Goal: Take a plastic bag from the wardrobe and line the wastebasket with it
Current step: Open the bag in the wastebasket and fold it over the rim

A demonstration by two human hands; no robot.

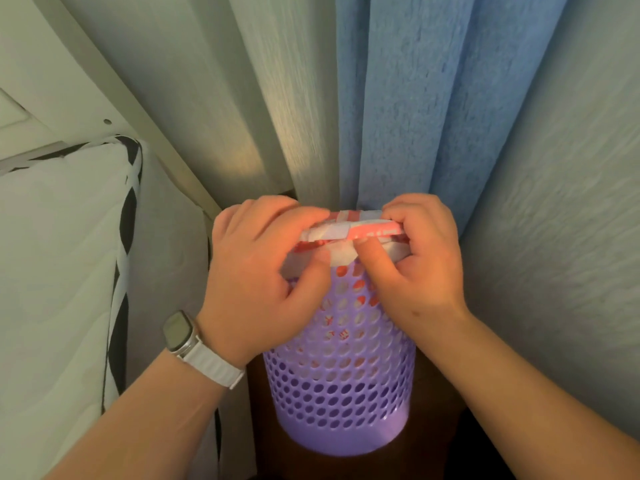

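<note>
Currently both hands pinch bag (349, 233) hem at basket (341, 375) rim: L hand (263, 278) near-left, R hand (419, 265) near-right. Bag body hangs inside basket; hem runs L-R btwn grips, both equally near.

A pale curtain (277, 98) hangs in long folds just beside a blue curtain (415, 98) at the back. A warm patch of light (242, 161) falls on the pale folds. At the right is a rough-textured pale wall (571, 237). At the left, a white quilted mattress (52, 254) edged with black-and-white trim (130, 209) sits below a slanting white panel (69, 64) bearing a small screw (107, 121). The floor (436, 427) is dark brown
</note>
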